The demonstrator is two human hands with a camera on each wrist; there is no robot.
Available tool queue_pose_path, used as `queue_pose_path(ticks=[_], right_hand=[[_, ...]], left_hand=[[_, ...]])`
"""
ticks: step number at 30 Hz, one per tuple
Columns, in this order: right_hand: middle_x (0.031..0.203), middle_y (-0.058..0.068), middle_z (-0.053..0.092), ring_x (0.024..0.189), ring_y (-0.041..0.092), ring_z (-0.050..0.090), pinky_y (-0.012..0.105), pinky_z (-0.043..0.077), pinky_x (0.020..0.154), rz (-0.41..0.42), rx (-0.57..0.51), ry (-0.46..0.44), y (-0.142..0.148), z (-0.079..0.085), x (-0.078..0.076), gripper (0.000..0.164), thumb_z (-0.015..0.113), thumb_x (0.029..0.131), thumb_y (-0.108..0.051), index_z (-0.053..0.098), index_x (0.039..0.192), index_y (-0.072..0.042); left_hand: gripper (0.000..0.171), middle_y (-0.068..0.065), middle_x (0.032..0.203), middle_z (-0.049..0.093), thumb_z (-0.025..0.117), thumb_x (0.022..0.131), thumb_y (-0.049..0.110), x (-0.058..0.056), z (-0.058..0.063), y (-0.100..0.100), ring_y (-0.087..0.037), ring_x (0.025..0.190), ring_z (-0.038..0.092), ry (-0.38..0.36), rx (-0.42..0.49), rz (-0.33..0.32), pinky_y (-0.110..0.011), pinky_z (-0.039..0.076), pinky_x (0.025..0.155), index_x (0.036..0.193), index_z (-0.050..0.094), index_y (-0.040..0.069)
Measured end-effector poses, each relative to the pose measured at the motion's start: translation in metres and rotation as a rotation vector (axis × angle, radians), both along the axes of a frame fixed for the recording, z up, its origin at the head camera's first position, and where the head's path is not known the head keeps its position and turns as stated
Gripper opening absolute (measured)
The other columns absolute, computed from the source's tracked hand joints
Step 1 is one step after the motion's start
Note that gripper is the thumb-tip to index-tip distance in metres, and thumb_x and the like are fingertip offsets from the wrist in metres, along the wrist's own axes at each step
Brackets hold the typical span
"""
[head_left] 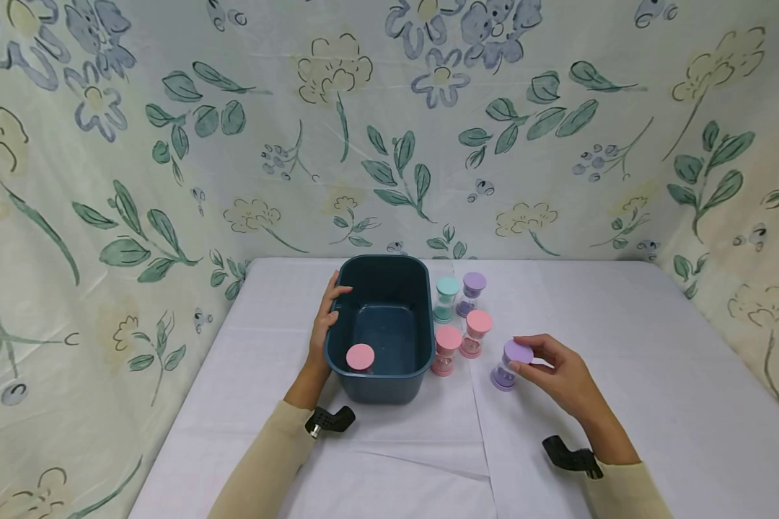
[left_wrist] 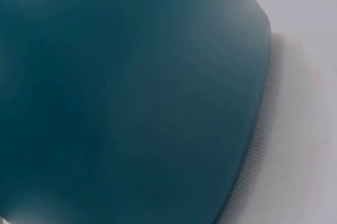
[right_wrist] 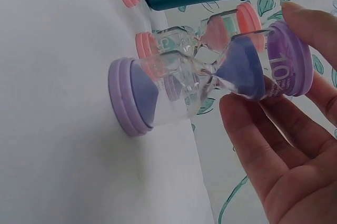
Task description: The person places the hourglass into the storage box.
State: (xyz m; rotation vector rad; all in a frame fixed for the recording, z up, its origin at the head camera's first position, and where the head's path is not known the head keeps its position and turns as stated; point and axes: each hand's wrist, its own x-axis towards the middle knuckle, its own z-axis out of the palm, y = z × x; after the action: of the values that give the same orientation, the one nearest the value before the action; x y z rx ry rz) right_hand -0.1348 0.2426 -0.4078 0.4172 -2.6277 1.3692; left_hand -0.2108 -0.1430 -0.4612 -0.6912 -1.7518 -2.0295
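Note:
My right hand pinches a purple-capped sand timer by its upper cap, thumb on one side and fingers on the other. In the right wrist view this sand timer shows a "10" near its top cap and purple sand in both bulbs. My left hand grips the left rim of a dark teal bin, fingertips over the edge. Inside the bin, at its near left, stands a timer with a pink cap. The bin's teal wall fills most of the left wrist view, hiding the left hand there.
Right of the bin stand a teal sand timer, another purple one and two pink ones, a nearer pink timer and a farther pink timer. A white cloth covers the table; a floral curtain hangs behind.

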Motion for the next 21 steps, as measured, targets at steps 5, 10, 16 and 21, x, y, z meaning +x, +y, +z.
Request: queue_pose_path(ticks=[5, 10, 16, 21], right_hand=[[0.116, 0.014, 0.062, 0.097, 0.005, 0.057, 0.011, 0.048, 0.079, 0.005, -0.01, 0.007, -0.0004, 0.0002, 0.0, 0.042, 0.074, 0.084, -0.014, 0.059, 0.12, 0.001], [0.116, 0.013, 0.063, 0.097, 0.007, 0.057, 0.011, 0.048, 0.079, 0.01, -0.014, 0.013, 0.0012, -0.0026, -0.002, 0.042, 0.074, 0.084, -0.014, 0.059, 0.121, 0.0], [0.117, 0.013, 0.062, 0.097, 0.008, 0.057, 0.01, 0.047, 0.079, -0.001, 0.009, 0.01, 0.0006, -0.0022, -0.0019, 0.044, 0.074, 0.085, -0.016, 0.059, 0.123, -0.001], [0.117, 0.013, 0.063, 0.097, 0.008, 0.057, 0.01, 0.047, 0.08, -0.01, 0.025, 0.015, -0.001, -0.0002, -0.0003, 0.044, 0.073, 0.085, -0.017, 0.058, 0.124, -0.001]], left_hand=[[0.049, -0.011, 0.161, 0.01, 0.028, 0.088, 0.011, 0.0002, 0.0003, -0.0001, -0.021, 0.148, 0.006, 0.002, -0.002, 0.004, -0.055, 0.004, 0.115, 0.129, 0.036, -0.015], [0.049, -0.013, 0.161, 0.009, 0.027, 0.088, 0.01, 0.0002, 0.0011, -0.0004, -0.023, 0.148, 0.005, 0.01, 0.004, -0.002, -0.056, 0.004, 0.115, 0.129, 0.038, -0.014], [0.048, -0.01, 0.161, 0.01, 0.028, 0.088, 0.011, 0.0, 0.0008, -0.0001, -0.024, 0.148, 0.006, 0.014, -0.008, 0.012, -0.057, 0.004, 0.114, 0.129, 0.039, -0.013], [0.048, -0.008, 0.161, 0.011, 0.029, 0.088, 0.011, -0.0005, 0.0002, -0.0003, -0.022, 0.147, 0.007, 0.009, 0.002, 0.006, -0.056, 0.005, 0.114, 0.129, 0.043, -0.009]])
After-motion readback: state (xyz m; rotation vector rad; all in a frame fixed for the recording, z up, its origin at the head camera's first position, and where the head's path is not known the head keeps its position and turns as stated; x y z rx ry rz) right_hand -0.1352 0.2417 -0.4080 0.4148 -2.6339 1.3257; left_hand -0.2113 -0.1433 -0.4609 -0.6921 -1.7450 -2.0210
